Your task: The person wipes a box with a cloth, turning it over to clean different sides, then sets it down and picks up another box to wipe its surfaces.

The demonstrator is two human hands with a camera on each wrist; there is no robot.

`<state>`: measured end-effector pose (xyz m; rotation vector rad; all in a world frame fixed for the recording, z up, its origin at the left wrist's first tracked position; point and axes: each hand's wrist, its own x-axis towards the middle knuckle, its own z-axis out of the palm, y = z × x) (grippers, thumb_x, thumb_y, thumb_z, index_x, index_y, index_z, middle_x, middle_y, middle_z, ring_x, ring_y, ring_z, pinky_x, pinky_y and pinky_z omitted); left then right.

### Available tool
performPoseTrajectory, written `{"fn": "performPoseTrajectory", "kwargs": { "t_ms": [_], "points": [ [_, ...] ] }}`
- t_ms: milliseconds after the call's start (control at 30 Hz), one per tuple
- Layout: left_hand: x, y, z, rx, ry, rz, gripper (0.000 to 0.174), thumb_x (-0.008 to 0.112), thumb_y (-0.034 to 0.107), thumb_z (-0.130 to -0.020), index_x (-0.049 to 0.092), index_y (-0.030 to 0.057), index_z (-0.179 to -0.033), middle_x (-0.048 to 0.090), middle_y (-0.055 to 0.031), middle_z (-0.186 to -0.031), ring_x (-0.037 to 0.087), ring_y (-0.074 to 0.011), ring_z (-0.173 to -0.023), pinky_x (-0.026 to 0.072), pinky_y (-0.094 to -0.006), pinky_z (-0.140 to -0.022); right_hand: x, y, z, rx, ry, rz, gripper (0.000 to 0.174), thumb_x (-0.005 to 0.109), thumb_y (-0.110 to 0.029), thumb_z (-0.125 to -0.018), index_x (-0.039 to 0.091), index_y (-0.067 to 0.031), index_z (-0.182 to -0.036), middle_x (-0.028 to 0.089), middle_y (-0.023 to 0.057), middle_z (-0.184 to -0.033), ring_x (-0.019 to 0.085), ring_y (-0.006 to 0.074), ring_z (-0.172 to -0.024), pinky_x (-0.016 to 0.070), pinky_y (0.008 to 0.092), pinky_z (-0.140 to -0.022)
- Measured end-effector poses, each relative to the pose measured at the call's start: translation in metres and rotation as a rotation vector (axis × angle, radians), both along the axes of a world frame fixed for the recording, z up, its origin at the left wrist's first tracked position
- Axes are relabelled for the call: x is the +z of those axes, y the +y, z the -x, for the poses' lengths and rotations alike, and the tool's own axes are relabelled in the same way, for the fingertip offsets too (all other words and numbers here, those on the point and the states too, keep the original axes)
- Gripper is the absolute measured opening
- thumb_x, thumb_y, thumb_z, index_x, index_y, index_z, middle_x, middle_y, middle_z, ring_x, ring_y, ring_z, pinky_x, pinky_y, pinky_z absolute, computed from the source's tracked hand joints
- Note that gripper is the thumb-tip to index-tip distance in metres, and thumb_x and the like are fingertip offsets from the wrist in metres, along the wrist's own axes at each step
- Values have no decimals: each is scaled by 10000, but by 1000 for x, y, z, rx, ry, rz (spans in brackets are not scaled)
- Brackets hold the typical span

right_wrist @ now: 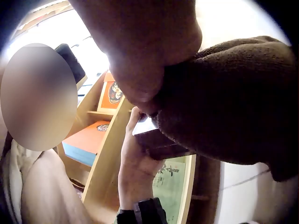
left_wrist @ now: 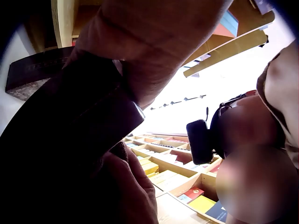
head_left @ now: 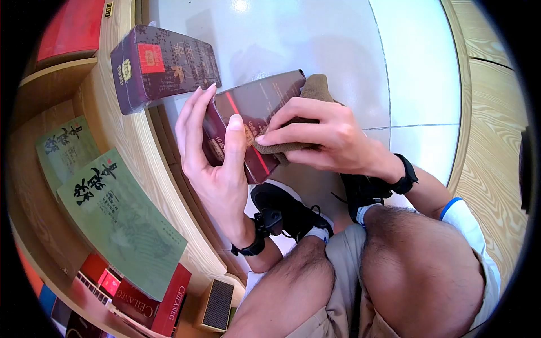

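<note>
My left hand (head_left: 217,169) grips a dark maroon box (head_left: 262,101) with a red stripe and gold lettering, thumb on its face and fingers along its far edge. In my right hand (head_left: 332,135) a brown cloth (head_left: 317,87) is pinched, its folded end against the box near the gold label. From the right wrist, the cloth (right_wrist: 233,102) hangs in thick folds and hides much of the box, with the left hand (right_wrist: 140,168) behind. The box (left_wrist: 70,121) looks nearly black in the left wrist view.
A similar maroon box (head_left: 180,67) with a red label stands on the pale tiled floor (head_left: 338,34), beside a wooden shelf edge (head_left: 174,208). Green packets (head_left: 124,219) and red books (head_left: 172,301) lie in the shelf at left. Black shoes (head_left: 287,211) are below the hands.
</note>
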<state>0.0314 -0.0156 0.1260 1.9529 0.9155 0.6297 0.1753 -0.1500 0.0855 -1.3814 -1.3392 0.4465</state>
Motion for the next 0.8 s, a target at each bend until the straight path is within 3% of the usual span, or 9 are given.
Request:
{"fn": "performPoseTrajectory", "kwargs": {
  "t_ms": [800],
  "points": [
    [0,-2,1,22,-1,12,426,726,119,-940,690,67,-1362,607,-162,-1429,580,-306,-1340,430,-457,-1148,2,-11,-2,228,50,-20,362,833,-38,-749,764,-65,-1103,674,87,-1028,691,286,-946,584,395,-816]
  ]
}}
